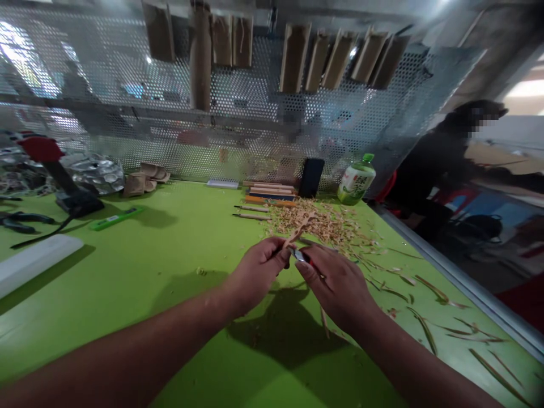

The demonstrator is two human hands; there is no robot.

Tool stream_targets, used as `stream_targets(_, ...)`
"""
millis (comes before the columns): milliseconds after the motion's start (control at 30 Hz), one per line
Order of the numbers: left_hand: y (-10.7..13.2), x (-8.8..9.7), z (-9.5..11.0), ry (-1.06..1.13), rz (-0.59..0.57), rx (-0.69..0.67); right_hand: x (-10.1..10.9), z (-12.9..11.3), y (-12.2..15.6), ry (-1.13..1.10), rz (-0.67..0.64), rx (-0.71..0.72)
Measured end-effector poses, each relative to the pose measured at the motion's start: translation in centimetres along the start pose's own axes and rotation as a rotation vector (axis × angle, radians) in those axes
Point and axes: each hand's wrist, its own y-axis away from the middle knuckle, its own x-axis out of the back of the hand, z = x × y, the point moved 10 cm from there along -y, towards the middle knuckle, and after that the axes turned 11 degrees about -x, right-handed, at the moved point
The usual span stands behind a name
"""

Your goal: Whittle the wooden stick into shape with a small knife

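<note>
Watching this bench from across the room, and it's a proper whittling setup. The left hand (259, 272) is closed around a thin, pale wooden stick (298, 231), which angles up and away over the table. The right hand (335, 286) is curled around a small knife (301, 256) with a silver blade and a bit of red showing, though the fingers hide most of it. The two hands nearly meet, with the blade right at the stick.

The bright green table (89, 323) is a mess in the best way. A heap of wood shavings (312, 222) sits just past the hands, and long curly strips (429, 334) are scattered toward the right side. Farther back are two slim carving tools (253, 212), a stack of flat wooden strips (268, 190), a black phone (311, 177) standing upright, and a green-capped drink bottle (357, 180). Over on the left you've got black pliers (25, 222), a green case (115, 218), and a long white board (34, 263).

Behind it all rises a perforated metal panel (238, 96) with flat wooden pieces (295, 56) hanging from it. Off to the right, a person in dark clothes (442, 164) stands past the metal table edge (467, 283).
</note>
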Motion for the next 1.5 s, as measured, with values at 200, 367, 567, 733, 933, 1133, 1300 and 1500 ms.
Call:
stream_targets(200, 0.1, 0.0, 0.0, -0.008, -0.004, -0.001, 0.4, 0.0, 0.0, -0.015, 0.029, -0.006)
stream_targets(367, 0.1, 0.0, 0.0, -0.013, -0.007, -0.009, 0.5, 0.1, -0.2, -0.012, 0.042, -0.01)
stream_targets(567, 0.0, -0.1, 0.0, -0.03, -0.028, -0.029, 0.0, 0.1, -0.1, 0.028, 0.008, 0.017)
stream_targets(733, -0.3, -0.1, 0.3, -0.094, -0.044, -0.062, -0.3, 0.1, 0.0, 0.041, -0.019, 0.022)
stream_targets(933, 0.4, -0.5, 2.6, -0.288, -0.112, -0.189, -0.2, 0.1, 0.2, -0.011, -0.033, 0.039)
stream_targets(1133, 0.6, 0.3, 2.2, -0.585, -0.038, -0.172, -1.0, 0.0, 0.1, -0.073, -0.09, 0.012)
stream_targets(1300, 0.3, 0.4, 2.0, -0.651, 0.016, -0.177, -1.3, -0.2, 0.1, -0.025, -0.017, 0.011)
stream_targets(1500, 0.5, 0.4, 1.7, -0.601, 0.037, -0.127, -0.4, -0.5, 0.6, 0.083, 0.152, 0.041)
